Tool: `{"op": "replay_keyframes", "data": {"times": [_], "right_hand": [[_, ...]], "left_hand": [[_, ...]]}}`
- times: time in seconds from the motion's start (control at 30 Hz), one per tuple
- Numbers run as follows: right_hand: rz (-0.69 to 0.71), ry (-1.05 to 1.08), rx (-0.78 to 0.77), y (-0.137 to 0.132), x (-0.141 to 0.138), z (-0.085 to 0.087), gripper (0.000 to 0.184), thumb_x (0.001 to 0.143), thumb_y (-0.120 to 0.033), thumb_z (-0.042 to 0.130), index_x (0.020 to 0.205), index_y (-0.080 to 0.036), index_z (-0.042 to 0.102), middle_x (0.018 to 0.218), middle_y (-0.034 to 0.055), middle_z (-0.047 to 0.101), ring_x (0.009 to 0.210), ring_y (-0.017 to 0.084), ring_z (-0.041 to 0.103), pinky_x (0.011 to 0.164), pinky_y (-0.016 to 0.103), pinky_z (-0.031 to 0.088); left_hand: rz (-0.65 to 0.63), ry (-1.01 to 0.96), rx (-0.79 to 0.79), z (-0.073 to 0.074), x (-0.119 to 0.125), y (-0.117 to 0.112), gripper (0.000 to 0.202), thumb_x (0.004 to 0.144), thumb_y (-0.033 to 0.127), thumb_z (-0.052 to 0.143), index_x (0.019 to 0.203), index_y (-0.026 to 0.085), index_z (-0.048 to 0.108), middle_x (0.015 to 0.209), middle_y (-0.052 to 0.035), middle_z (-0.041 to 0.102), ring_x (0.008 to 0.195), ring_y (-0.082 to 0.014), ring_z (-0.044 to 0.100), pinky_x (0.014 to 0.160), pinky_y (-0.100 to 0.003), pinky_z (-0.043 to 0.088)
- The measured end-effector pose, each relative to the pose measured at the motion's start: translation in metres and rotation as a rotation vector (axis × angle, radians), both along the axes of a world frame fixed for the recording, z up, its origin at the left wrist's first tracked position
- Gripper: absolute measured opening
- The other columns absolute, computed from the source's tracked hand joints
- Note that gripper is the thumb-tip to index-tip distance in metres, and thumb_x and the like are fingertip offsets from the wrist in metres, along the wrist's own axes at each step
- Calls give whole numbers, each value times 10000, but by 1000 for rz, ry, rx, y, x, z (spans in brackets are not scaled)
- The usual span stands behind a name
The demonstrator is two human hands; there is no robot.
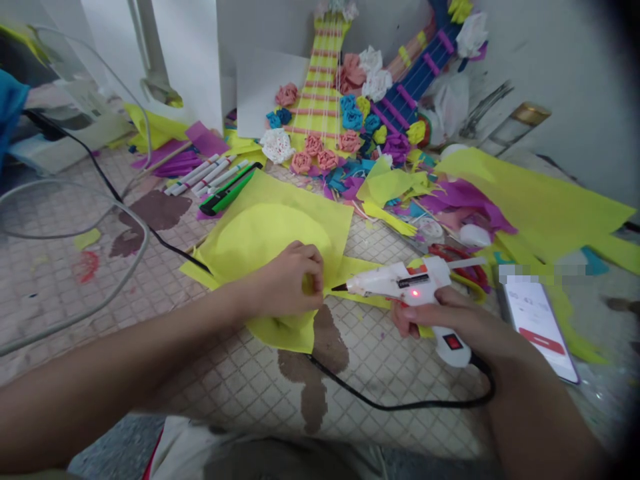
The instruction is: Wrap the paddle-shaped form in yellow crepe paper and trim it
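Note:
My left hand (290,280) is closed in a pinch on a rolled piece of yellow paper (300,327), pressing it down on the tiled floor. My right hand (440,320) grips the handle of a white hot glue gun (400,280) whose red light is on. Its nozzle points left and sits a short gap from my left fingers. A larger yellow paper sheet (270,227) lies just behind my left hand.
The glue gun's black cord (400,403) loops across the floor in front of me. A phone (543,330) lies at the right. Markers (210,175) and a green knife (230,190) lie behind, by paper flowers (320,157), scraps and cardboard guitars (325,80). Red scissors (460,260) lie near the gun.

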State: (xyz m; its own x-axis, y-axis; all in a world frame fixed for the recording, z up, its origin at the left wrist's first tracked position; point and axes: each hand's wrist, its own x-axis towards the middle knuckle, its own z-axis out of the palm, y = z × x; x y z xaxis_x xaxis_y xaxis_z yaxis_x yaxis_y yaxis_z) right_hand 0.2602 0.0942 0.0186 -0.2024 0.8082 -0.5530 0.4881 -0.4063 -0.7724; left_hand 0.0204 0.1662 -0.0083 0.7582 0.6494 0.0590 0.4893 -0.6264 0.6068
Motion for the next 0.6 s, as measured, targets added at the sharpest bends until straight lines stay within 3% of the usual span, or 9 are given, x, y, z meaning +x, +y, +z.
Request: {"op": "replay_keyframes", "data": {"times": [0.6], "right_hand": [[-36, 8, -7, 2, -8, -1, 287, 696, -427, 567, 514, -205, 577, 573, 18, 548, 609, 165, 504, 625, 295, 384]], "left_hand": [[-22, -45, 12, -5, -2, 2, 59, 643, 170, 592, 587, 187, 600, 816, -26, 568, 817, -164, 507, 803, -313, 412]]}}
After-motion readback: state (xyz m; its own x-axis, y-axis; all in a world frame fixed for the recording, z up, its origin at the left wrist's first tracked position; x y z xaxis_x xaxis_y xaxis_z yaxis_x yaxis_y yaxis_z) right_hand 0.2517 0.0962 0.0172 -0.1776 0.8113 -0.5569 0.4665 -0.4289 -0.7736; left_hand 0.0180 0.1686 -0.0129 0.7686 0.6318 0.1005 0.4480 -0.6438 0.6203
